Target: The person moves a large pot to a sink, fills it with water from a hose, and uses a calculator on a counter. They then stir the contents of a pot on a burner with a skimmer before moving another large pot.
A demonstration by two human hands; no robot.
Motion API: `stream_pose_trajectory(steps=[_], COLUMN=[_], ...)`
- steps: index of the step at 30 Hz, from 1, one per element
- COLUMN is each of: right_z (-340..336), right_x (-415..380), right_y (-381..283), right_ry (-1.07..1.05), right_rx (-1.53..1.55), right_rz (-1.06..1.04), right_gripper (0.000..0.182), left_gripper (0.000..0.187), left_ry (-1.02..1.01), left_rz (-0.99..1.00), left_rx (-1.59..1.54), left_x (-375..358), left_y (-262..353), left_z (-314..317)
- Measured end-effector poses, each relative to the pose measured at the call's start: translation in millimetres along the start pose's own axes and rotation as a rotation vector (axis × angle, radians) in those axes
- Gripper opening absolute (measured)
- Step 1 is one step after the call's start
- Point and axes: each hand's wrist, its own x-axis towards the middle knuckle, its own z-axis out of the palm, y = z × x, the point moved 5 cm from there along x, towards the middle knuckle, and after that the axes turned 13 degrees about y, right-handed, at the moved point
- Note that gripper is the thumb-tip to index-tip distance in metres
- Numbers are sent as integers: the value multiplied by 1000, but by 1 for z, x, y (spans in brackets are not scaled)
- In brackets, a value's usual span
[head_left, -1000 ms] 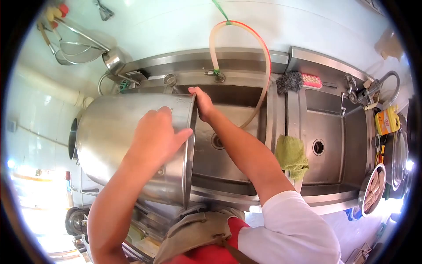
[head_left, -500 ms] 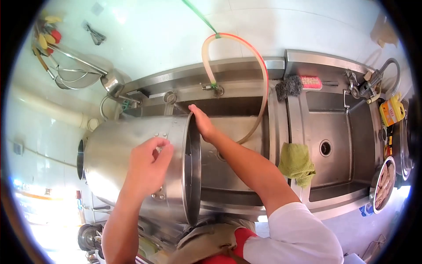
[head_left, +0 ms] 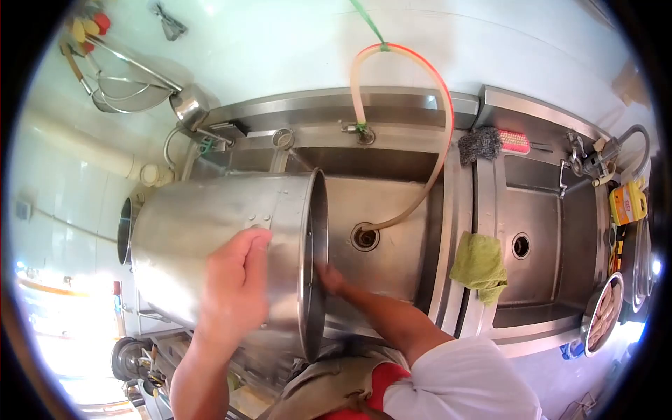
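A large steel stockpot [head_left: 203, 210] lies on its side over the left part of the sink, its mouth facing right. My left hand [head_left: 238, 280] is closed around the side handle, between two sets of rivets; the handle itself is hidden beneath it. At the mouth, my right hand [head_left: 332, 278] reaches in past the rim, and its fingers are hidden inside the pot. To the right of the mouth is the steel sink basin [head_left: 392, 259]. A clear hose [head_left: 448, 126] with a red stripe runs from the tap [head_left: 362, 131] down to the drain [head_left: 365, 236].
A green cloth [head_left: 480, 267] hangs over the divider before a second sink [head_left: 532, 280]. Steel wool [head_left: 480, 145] and a pink brush [head_left: 514, 142] lie behind it. A yellow bottle [head_left: 628, 203] and a bowl of food [head_left: 603, 315] stand at the right. Ladles [head_left: 189, 108] hang at left.
My right hand has moved from the rim's far side down toward me and into the mouth. My left hand has closed on the handle. The view has shifted slightly.
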Motion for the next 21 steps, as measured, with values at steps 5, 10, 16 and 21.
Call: stream_pose_trajectory(steps=[5,10,16,21], right_z=[-55,-160,-100,-5], right_x=[-44,1,13,13], right_y=[37,0,21,-14], right_ry=[-522,-266,156,-537], right_rx=[-732,330,44,934], right_rz=[-245,94,324,78], right_gripper=[51,52,82,64], left_gripper=[17,20,21,22], left_ry=[22,56,98,285], left_rz=[-31,-62,-22,-79], left_rx=[-60,-51,106,-106], left_x=[-8,-9,-15,-33], left_y=[-4,-14,-46,-73], left_z=[-14,-45,-72,-144])
